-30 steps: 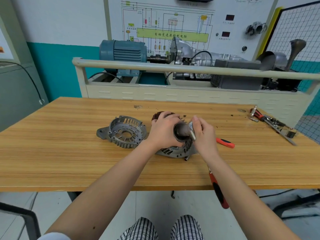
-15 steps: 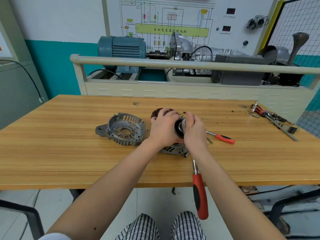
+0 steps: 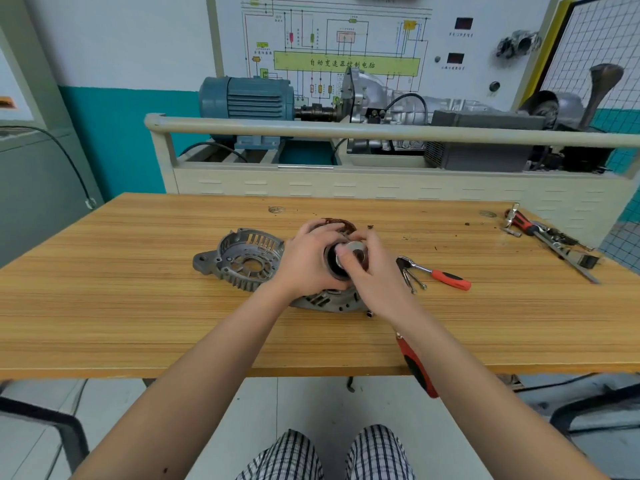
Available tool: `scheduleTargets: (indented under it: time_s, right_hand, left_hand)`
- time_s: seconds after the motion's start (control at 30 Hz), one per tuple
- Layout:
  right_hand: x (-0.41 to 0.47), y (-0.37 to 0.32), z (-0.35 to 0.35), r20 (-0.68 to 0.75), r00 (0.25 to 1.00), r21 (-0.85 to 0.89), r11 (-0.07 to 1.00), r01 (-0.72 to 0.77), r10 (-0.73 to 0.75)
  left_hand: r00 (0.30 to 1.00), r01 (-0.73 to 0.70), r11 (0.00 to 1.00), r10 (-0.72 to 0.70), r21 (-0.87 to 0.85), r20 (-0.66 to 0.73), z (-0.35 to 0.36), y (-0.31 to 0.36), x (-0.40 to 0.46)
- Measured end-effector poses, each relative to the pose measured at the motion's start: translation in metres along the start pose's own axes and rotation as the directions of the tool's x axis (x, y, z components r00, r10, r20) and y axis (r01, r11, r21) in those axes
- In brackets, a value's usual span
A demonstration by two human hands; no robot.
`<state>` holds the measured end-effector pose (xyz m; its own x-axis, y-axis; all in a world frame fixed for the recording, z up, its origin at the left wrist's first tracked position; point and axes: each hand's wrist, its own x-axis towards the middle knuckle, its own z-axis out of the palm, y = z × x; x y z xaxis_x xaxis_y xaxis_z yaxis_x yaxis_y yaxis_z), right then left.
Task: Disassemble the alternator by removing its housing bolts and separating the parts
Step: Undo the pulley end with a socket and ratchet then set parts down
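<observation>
Fingers of the right hand curl over a pale metal ring on top of the alternator's dark pulley, the fingertips pinching its rim from the near right side. Opposite them, the left hand wraps round the pulley from the left, thumb and fingers curled against its dark edge and holding it. Beneath both hands sits the alternator body, its grey ribbed housing showing below the wrists, while a reddish-brown copper winding peeks out past the knuckles on the far side. It rests on the wooden table, about the middle of the top. A small bolt lies on the table just beside the housing's near right edge.

Just to the left of the alternator, a separated end cover lies open side up, touching or nearly touching the left hand. To the right, near the right wrist, lie a small ratchet with an orange handle and a couple of thin metal bits. A red and black tool handle sticks out from under the right forearm and hangs past the near edge of the table. Well apart, at the far right corner, lies a cluster of other tools. Behind the table stands a training rig with a blue motor and a wiring diagram board
</observation>
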<state>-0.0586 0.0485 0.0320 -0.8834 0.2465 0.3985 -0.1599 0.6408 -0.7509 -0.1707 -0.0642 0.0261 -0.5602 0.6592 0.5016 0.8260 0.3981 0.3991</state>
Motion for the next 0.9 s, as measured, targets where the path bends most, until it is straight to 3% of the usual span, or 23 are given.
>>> scheduleTargets:
  time_s: [0.1,0.2,0.3,0.37,0.5,0.63,0.73,0.83,0.9]
  right_hand:
    - [-0.011,0.009,0.001,0.015,0.998,0.089,0.994,-0.056,0.055]
    - [-0.02,0.021,-0.002,0.045,0.988,0.167,0.974,-0.152,0.146]
    - [-0.038,0.03,0.0,0.144,0.966,0.16,0.958,-0.238,0.215]
    - [-0.046,0.034,0.002,0.125,0.965,0.167,0.954,-0.25,0.232]
    - [-0.042,0.025,-0.008,-0.02,0.986,-0.025,0.986,-0.165,0.165]
    - [-0.038,0.02,-0.016,-0.032,0.995,-0.206,0.973,-0.104,0.099]
    - [-0.04,0.016,-0.016,-0.068,0.996,-0.275,0.959,-0.076,0.059]
    - [-0.042,0.017,-0.011,-0.096,0.995,-0.315,0.949,-0.025,-0.006]
    - [-0.041,0.021,-0.008,-0.094,0.995,-0.346,0.938,0.002,-0.037]
  left_hand:
    - [1.0,0.022,0.999,-0.022,0.043,-0.022,0.001,0.002,-0.001]
    - [0.998,0.044,0.999,-0.046,-0.029,-0.045,0.0,0.003,-0.004]
    - [0.996,0.048,0.997,-0.053,-0.066,-0.075,0.0,0.001,-0.008]
    - [0.996,0.048,0.997,-0.054,-0.068,-0.078,0.0,0.002,-0.007]
    - [0.996,0.057,0.998,-0.059,-0.028,-0.068,0.001,0.002,-0.006]
    - [0.991,0.116,0.992,-0.112,0.054,-0.08,0.007,0.013,-0.009]
    - [0.969,0.2,0.974,-0.181,0.104,-0.17,0.018,0.022,-0.013]
    - [0.948,0.173,0.981,-0.141,0.089,-0.286,0.023,0.019,-0.014]
    - [0.961,0.129,0.987,-0.1,0.098,-0.259,0.022,0.012,-0.012]
